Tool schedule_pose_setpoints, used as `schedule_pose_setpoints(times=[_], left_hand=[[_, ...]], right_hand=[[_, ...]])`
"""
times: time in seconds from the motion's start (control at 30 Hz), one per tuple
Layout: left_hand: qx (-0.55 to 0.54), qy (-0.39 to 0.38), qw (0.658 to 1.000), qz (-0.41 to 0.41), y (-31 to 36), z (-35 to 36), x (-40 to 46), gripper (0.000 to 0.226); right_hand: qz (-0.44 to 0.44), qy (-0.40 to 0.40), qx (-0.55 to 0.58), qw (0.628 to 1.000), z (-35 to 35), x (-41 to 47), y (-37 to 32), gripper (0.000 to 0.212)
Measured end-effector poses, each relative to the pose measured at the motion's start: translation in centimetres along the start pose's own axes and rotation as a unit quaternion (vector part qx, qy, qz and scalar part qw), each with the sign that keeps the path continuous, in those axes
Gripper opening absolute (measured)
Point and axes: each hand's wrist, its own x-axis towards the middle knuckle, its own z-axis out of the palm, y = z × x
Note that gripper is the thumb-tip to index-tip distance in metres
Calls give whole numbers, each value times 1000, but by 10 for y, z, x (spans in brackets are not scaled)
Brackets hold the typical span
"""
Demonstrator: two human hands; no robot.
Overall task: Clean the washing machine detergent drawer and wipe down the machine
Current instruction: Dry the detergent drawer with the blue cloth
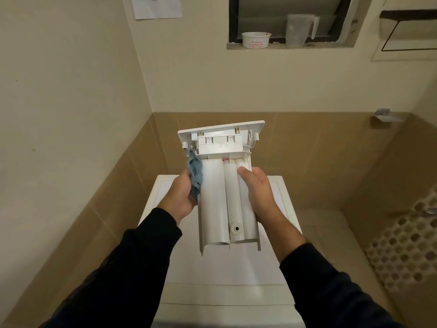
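Right now the white plastic detergent drawer [227,185] is out of the machine and held in the air above the flat white top of the washing machine [227,268], turned underside up so its rounded compartment bottoms face the camera. Its wide front panel points away from the person, toward the tan tiled wall [319,150] behind the machine, and its open rear end points back toward the person. The right hand [259,192] grips the drawer along its right side, thumb laid across the rightmost rounded channel and the other fingers hidden beneath. The left hand [179,195] is at the drawer's left side, fingers curled round a crumpled blue-grey cloth [195,175] that it presses against the drawer's left wall, just behind the front panel. Both forearms wear dark long sleeves [146,256]. A small round hole shows in the middle channel near the drawer's rear end. Above the machine, high in the cream wall, a dark-framed window recess [290,20] holds a small white round tub [256,39] and, just to its right, a translucent plastic measuring jug [299,30]. A sheet of white paper [157,7] hangs on the wall left of the window, and a white lattice basket [406,242] stands to the right of the machine.
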Motion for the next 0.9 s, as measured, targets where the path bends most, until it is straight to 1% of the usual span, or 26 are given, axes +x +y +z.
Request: schedule_pose_setpoints(times=[0.07, 0.2, 0.27, 0.37, 0.43, 0.47, 0.53, 0.6, 0.7, 0.73, 0.77, 0.83, 0.87, 0.9], left_hand=[[18, -14, 1000, -17, -5, 2, 0, 40], [25, -31, 999, -18, -13, 4, 3, 39], [60, -39, 997, -21, -13, 5, 1, 35], [125, -45, 991, -13, -5, 5, 4, 34], [155, -39, 987, 0, 7, 6, 8, 30], [162, -21, 987, 4, 14, 8, 10, 28], [168, 32, 985, -2, 25, 10, 14, 25], [162, 77, 984, -9, 31, 10, 18, 24], [173, 96, 980, -20, 27, 8, 23, 30], [169, 96, 981, -26, 24, 8, 24, 31], [159, 94, 982, -33, 22, 10, 23, 31], [104, 67, 990, -61, 20, 16, 17, 33], [78, 49, 993, -69, 21, 19, 13, 37], [62, 31, 996, -65, 21, 20, 13, 47]], right_hand=[[-2, 22, -24, 999, 1, 1, 1, 33], [-2, 32, -20, 999, 2, 7, 0, 37], [-12, 30, -33, 999, 1, 12, -7, 40], [-22, 30, -23, 999, 1, 18, -27, 35], [-13, 32, -20, 999, 1, 19, -35, 59], [-10, 30, -25, 999, 0, 20, -39, 64], [-10, 5, -16, 1000, -2, 20, -42, 65], [-18, -14, -8, 1000, -2, 21, -41, 56], [-13, -28, 9, 999, -2, 25, -30, 33], [-23, -27, 7, 999, -1, 25, -29, 28], [-39, -25, -1, 999, 0, 25, -27, 30], [-59, -10, -16, 998, 2, 27, -27, 30], [-63, -5, -22, 998, 3, 27, -27, 29], [-66, -2, -32, 997, 2, 29, -27, 29]])
